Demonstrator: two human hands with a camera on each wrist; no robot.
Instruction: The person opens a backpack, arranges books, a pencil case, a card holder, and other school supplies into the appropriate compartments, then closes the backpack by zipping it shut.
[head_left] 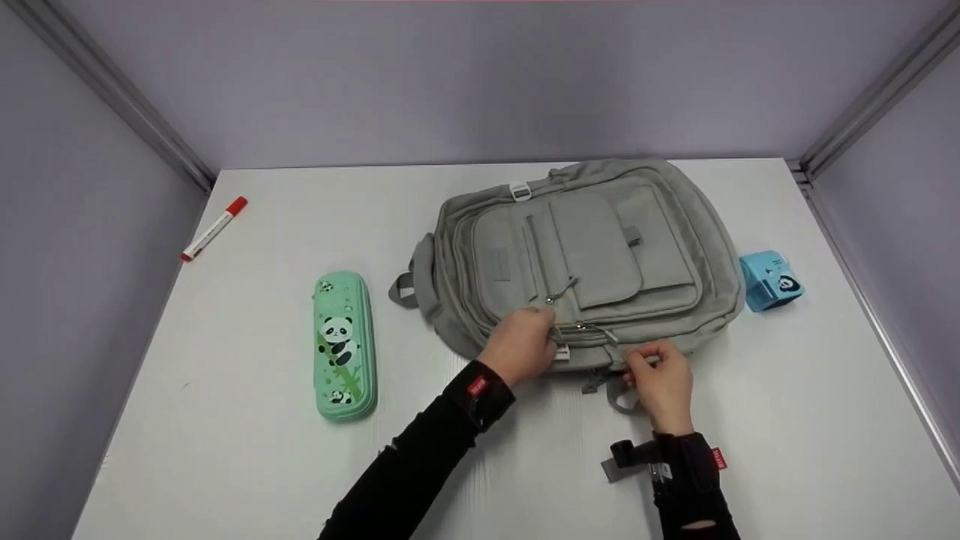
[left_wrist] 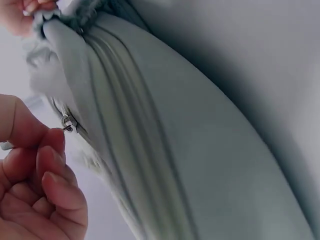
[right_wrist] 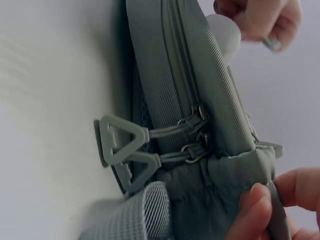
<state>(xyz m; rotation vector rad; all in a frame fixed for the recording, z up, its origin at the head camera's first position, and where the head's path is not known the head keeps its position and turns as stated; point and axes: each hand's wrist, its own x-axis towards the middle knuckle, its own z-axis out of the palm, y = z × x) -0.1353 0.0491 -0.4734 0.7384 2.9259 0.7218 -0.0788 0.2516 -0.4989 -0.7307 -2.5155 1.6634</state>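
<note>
Right now the grey backpack (head_left: 585, 255) lies flat on the white counter (head_left: 247, 457). My left hand (head_left: 520, 346) pinches a small metal zipper pull (left_wrist: 68, 123); my right hand (head_left: 661, 381) grips the soft fabric edge. It seems light and floppy, so bracing beside the zipper looks best.

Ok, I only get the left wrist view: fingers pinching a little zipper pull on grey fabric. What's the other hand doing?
Observer: The right hand pinches the near edge of a grey backpack, the same bag your zipper pull is on.
Operator: Anything lying to its left?
Observer: A green panda pencil case, apart from the bag.
Operator: And to its right?
Observer: A small blue box close beside the bag.
</note>
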